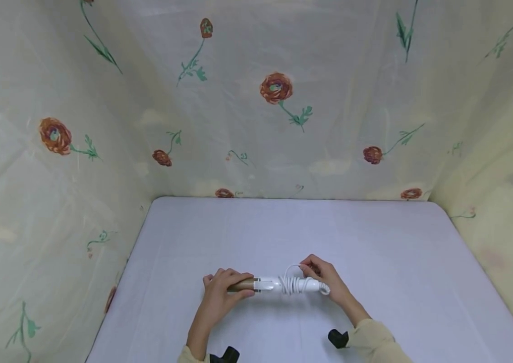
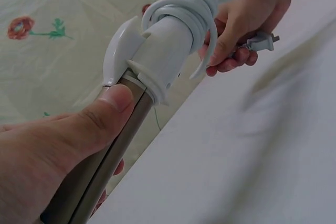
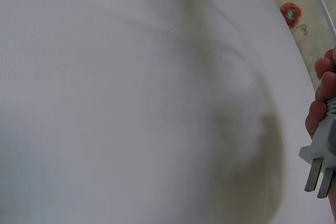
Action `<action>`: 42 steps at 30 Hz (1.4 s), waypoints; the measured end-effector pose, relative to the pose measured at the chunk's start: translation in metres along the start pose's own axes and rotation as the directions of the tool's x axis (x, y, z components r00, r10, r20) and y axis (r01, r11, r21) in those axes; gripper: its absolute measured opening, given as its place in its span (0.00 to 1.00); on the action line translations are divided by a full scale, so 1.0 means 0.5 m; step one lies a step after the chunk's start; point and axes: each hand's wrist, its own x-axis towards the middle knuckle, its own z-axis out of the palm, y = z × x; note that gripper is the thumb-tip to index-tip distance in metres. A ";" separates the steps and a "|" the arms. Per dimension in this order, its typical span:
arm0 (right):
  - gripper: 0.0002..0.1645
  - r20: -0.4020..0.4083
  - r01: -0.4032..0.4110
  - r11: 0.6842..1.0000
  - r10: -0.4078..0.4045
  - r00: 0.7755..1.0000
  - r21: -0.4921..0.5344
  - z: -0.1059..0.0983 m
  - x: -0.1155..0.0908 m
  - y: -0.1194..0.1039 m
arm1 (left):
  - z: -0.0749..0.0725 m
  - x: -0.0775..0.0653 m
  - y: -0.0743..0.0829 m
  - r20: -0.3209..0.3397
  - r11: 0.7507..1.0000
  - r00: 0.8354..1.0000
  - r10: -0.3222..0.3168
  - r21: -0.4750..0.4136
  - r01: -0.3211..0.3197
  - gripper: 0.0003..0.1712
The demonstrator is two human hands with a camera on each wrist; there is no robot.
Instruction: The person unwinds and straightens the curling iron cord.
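Hair iron (image 1: 266,285), at 6 o'clock in the head view; your left hand (image 1: 222,292) clamps its 9-o'clock end. Cord (image 1: 293,286), coiled round the 3-o'clock half; your right hand (image 1: 329,278) grips the plug (image 3: 324,141). You likely do best with steady iron, light cord tension.

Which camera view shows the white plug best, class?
The right wrist view: the plug appears largest there, with both metal prongs clear, although the frame's edge cuts it off. The left wrist view shows it smaller, nearly side-on. In the head view it cannot be made out.
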 end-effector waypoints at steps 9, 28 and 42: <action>0.04 -0.052 0.100 0.994 -0.101 0.993 -0.034 0.025 -0.020 0.039 | 0.002 0.000 0.010 -0.015 1.000 1.000 -0.016 0.002 0.016 0.23; 0.10 0.013 -0.180 0.954 0.188 0.982 -0.241 0.064 -0.053 0.031 | 0.000 -0.009 0.013 -0.043 0.997 0.997 -0.070 0.017 0.070 0.21; 0.04 0.034 0.044 0.928 -0.034 0.999 -0.371 0.066 -0.067 0.026 | 0.002 0.005 0.013 -0.118 0.997 0.993 -0.028 0.074 0.037 0.22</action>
